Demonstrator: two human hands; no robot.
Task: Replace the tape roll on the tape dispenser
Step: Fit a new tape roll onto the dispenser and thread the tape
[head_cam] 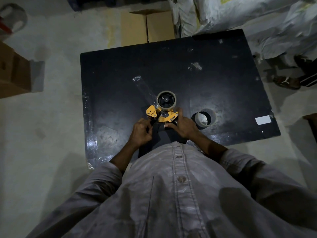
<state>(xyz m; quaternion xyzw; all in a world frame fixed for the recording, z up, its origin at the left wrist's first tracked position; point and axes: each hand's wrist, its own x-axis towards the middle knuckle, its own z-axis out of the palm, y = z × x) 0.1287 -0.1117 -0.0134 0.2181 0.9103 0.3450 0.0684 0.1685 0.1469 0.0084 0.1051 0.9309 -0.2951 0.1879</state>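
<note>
The yellow tape dispenser [161,115] is held flat on the black counter [223,79], fitted roll [166,100] uppermost. Its handle is gripped by the right hand [184,125], presumably for steadiness. Left-hand [141,131] fingers pinch at the dispenser's front end, likely threading tape. The other roll [205,118] stands right of the dispenser.

Small dark lettering marks the yellow tape dispenser [160,115], too small to read.

Between the hands, the tape dispenser [161,115] shows yellow painted metal plates and a black plastic hub. Beyond the right hand, the empty core [205,118] looks like dull cardboard. The black tabletop [214,74] under both hands is smooth, scuffed and faintly glossy.
</note>
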